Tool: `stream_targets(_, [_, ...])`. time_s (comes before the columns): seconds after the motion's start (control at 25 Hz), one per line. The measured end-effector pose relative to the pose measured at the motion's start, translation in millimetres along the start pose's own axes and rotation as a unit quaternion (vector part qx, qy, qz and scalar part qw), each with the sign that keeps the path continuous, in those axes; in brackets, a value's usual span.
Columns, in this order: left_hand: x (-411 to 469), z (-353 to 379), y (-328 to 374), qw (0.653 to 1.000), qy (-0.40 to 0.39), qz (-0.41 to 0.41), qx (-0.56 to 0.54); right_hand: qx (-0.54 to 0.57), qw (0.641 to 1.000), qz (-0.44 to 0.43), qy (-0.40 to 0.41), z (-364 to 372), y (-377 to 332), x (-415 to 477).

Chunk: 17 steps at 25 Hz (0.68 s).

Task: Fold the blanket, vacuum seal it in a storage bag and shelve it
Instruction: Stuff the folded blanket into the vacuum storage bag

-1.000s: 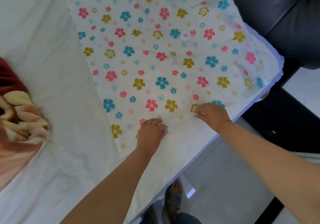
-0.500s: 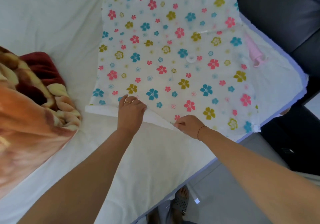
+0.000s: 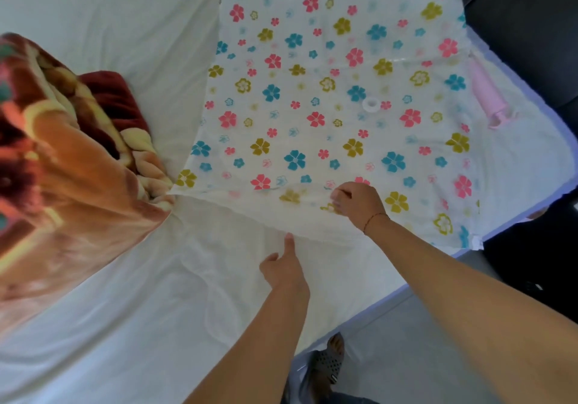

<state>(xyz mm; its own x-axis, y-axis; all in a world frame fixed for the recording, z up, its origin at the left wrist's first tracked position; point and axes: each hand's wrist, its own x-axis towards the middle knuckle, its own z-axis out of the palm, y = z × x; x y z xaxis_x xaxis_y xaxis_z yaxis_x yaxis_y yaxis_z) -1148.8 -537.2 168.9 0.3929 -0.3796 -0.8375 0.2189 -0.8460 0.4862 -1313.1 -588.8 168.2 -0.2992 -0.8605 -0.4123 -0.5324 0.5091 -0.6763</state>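
At the near edge of the bed (image 3: 125,278), the right hand (image 3: 359,206) pinched the storage bag (image 3: 312,90) at its mouth with curled fingers (image 3: 339,198); the left hand (image 3: 284,269) lay open, empty; the folded blanket (image 3: 78,169) sat leftward; slick film might slip free.

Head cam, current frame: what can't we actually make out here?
Blanket: head view, cut off by the left edge and blurred; fold state unclear.
Storage bag: head view, far end cut by the top edge; near opening too faint to tell open or sealed.
Pink pump: seen only through the bag's film; under or inside it, unclear.
Right hand: fingertips blurred; pinching or only touching the bag, unclear.
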Motion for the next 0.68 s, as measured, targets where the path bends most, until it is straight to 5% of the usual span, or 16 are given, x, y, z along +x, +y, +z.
stream_targets(0.16, [10, 5, 2, 0.992, -0.105, 0.046, -0.049, 0.035, 0.998, -0.038, 0.031, 2, -14, -9])
stream_targets(0.36, [9, 0, 29, 0.987, -0.082, 0.132, -0.043, -0.129, 0.987, -0.085, -0.052, 1, -14, -24])
stream_targets(0.68, [0, -4, 55, 0.966, -0.107, 0.236, 0.004, -0.14, 0.975, -0.128, -0.112, 11, -27, -28])
